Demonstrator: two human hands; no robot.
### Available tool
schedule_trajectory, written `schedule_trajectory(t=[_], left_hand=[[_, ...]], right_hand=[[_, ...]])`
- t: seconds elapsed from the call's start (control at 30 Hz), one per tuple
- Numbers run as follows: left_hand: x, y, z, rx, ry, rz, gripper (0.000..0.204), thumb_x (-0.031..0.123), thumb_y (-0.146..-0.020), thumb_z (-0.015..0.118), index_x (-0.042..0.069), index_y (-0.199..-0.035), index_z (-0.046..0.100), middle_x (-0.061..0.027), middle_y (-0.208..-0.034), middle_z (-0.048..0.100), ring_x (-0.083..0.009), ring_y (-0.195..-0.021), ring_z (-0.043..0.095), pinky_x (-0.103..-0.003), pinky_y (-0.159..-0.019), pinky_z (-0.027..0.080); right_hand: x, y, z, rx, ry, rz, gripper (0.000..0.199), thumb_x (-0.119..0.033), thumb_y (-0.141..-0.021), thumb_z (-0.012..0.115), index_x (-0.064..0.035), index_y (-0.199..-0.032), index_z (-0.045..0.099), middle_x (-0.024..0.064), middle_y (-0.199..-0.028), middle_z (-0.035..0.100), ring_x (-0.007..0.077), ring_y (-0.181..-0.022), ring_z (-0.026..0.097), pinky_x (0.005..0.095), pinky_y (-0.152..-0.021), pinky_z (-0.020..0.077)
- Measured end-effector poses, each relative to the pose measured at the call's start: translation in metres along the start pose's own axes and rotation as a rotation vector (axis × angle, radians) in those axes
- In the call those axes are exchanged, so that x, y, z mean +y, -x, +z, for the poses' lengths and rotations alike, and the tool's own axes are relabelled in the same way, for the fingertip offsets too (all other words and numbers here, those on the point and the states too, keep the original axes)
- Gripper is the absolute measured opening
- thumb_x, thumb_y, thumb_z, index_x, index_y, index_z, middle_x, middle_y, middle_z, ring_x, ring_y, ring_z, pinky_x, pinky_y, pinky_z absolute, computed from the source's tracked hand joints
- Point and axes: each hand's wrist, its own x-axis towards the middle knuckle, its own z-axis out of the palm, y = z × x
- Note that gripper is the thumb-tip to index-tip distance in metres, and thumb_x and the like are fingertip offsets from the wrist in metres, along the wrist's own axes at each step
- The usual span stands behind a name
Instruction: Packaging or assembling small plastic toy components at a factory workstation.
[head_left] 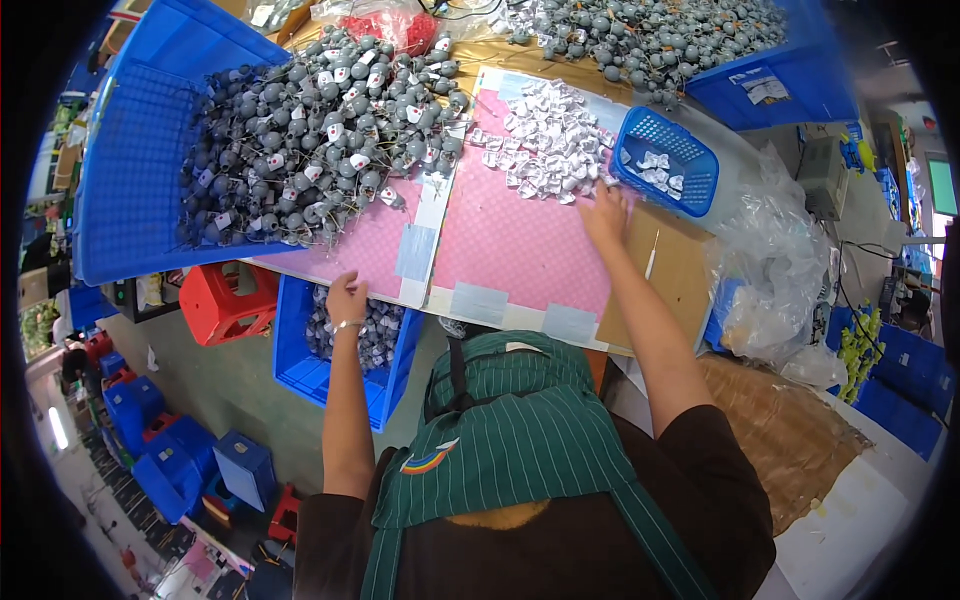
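Note:
My left hand (346, 297) hangs past the near edge of the pink work mat (520, 250), above a blue crate (300, 365) of finished grey pieces; its fingers look curled, and whether it holds anything I cannot tell. My right hand (606, 213) rests palm down on the mat at the edge of a heap of small white tags (545, 145). A big pile of grey round parts with cords and white tags (320, 130) spills from a tipped blue bin (135, 170) onto the mat's left side.
A small blue basket (668, 160) with a few white tags sits right of the tag heap. Clear plastic bags (780, 270) lie at the right. Another blue bin of grey parts (760, 70) is at the far right. A red stool (222, 300) stands below left.

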Motion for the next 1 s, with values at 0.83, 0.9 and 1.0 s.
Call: schedule_trajectory(t=[0.83,0.9,1.0], left_hand=[[0.055,-0.123,0.111,-0.122,0.788,-0.726,0.029,0.015,-0.067,0.076,-0.004,-0.082,0.06,-0.0061,-0.062,0.058,-0.0159,-0.048,0.055,-0.028,-0.043,0.046],[0.056,-0.101,0.103,-0.268,0.767,-0.71,0.031,0.012,-0.067,0.076,-0.004,-0.087,0.059,-0.0041,-0.062,0.056,-0.0122,-0.047,0.051,-0.025,-0.04,0.042],[0.051,-0.066,0.106,-0.293,0.636,-0.657,0.039,0.016,-0.064,0.078,0.0,-0.095,0.058,-0.0054,-0.07,0.058,-0.0121,-0.051,0.053,-0.026,-0.041,0.043]], right_hand=[[-0.023,0.081,-0.009,-0.077,-0.35,0.043,0.033,-0.008,-0.069,0.07,-0.0075,-0.099,0.055,0.0116,-0.097,0.054,0.0279,-0.089,0.057,0.0378,-0.072,0.0477],[-0.031,0.08,-0.01,-0.064,-0.328,-0.007,0.032,-0.008,-0.068,0.07,-0.0072,-0.097,0.056,0.0118,-0.095,0.055,0.0293,-0.089,0.056,0.0388,-0.072,0.0473],[-0.023,0.079,0.003,-0.026,-0.222,-0.184,0.029,-0.007,-0.066,0.071,-0.0062,-0.093,0.058,0.0119,-0.092,0.055,0.0315,-0.088,0.055,0.0406,-0.073,0.0463]])
